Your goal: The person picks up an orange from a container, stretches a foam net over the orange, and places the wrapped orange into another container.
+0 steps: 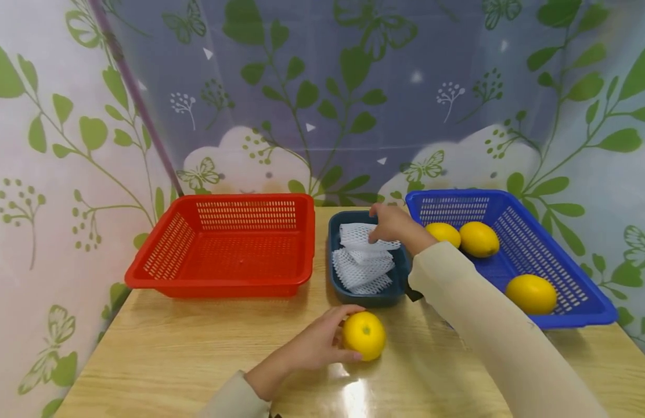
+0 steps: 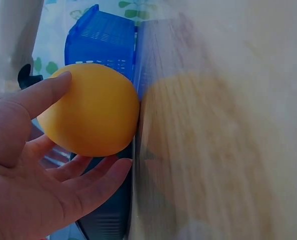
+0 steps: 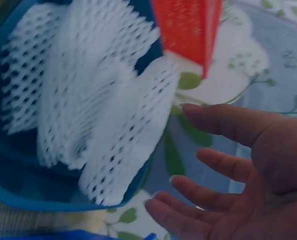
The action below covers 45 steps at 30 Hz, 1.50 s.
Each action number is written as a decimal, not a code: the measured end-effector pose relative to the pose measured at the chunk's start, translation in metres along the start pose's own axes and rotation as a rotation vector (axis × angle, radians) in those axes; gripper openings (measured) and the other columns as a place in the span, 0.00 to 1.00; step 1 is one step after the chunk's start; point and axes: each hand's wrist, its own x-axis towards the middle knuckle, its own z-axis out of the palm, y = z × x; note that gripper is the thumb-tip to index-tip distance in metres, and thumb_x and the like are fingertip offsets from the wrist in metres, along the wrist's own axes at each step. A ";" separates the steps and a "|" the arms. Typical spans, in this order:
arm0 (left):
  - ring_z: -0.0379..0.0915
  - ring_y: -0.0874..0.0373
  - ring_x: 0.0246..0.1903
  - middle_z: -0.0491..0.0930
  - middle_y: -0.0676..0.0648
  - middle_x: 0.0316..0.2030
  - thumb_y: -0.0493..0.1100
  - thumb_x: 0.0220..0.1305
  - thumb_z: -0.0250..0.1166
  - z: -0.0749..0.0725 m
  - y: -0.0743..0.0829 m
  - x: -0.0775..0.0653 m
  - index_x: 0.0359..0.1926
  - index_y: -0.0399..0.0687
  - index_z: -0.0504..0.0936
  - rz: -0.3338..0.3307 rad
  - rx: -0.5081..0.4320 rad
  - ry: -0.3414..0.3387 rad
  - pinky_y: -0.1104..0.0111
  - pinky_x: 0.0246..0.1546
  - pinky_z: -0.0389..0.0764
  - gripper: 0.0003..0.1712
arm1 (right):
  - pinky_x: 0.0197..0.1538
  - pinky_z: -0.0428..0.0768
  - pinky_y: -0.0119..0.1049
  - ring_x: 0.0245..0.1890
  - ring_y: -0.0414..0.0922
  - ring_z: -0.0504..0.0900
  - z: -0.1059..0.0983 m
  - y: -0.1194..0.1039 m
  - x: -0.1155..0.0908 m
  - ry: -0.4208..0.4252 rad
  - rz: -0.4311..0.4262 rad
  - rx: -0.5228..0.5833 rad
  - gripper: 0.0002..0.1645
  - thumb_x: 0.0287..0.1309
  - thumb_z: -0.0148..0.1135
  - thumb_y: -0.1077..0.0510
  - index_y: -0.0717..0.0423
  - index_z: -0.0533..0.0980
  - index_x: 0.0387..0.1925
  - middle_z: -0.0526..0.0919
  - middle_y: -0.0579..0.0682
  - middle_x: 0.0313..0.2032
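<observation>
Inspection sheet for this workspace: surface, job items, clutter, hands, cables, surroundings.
Surface: wood-grain table, bright glare near the front.
Job items: yellow fruit in front of dark tray; white foam nets in the tray; three more yellow fruits visible in blue basket; red basket left of the tray.
Clutter: nothing seen.
Left hand: holds the single yellow fruit.
Right hand: above the tray, holding nothing.
Cables: nothing seen.
Surroundings: leaf-patterned backdrop behind and at both sides.
</observation>
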 end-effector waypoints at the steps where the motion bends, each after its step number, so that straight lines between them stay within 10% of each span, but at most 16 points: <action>1: 0.67 0.59 0.47 0.69 0.49 0.57 0.45 0.55 0.74 0.000 0.000 0.000 0.66 0.55 0.66 0.005 0.007 -0.001 0.69 0.45 0.77 0.40 | 0.60 0.73 0.52 0.58 0.58 0.72 0.001 0.001 0.003 -0.025 0.017 -0.011 0.38 0.56 0.68 0.58 0.63 0.64 0.65 0.70 0.64 0.62; 16: 0.70 0.59 0.51 0.70 0.51 0.59 0.45 0.55 0.74 -0.004 0.003 0.000 0.66 0.56 0.66 -0.011 0.038 -0.023 0.69 0.48 0.76 0.39 | 0.53 0.75 0.54 0.46 0.59 0.75 0.022 0.009 0.015 0.014 0.092 -0.213 0.31 0.48 0.70 0.61 0.61 0.73 0.56 0.78 0.61 0.53; 36: 0.69 0.60 0.51 0.70 0.52 0.60 0.45 0.55 0.74 -0.005 -0.001 0.001 0.66 0.56 0.65 0.007 0.020 -0.044 0.68 0.48 0.76 0.39 | 0.57 0.75 0.52 0.47 0.55 0.78 0.044 0.019 0.024 0.114 0.104 -0.156 0.20 0.63 0.58 0.63 0.61 0.74 0.56 0.80 0.59 0.52; 45: 0.69 0.60 0.51 0.70 0.53 0.59 0.46 0.55 0.74 -0.007 0.000 0.002 0.66 0.57 0.65 0.006 0.037 -0.050 0.69 0.47 0.76 0.40 | 0.47 0.81 0.47 0.38 0.54 0.78 0.027 0.015 0.013 0.213 -0.039 -0.170 0.13 0.58 0.60 0.67 0.66 0.76 0.45 0.82 0.61 0.42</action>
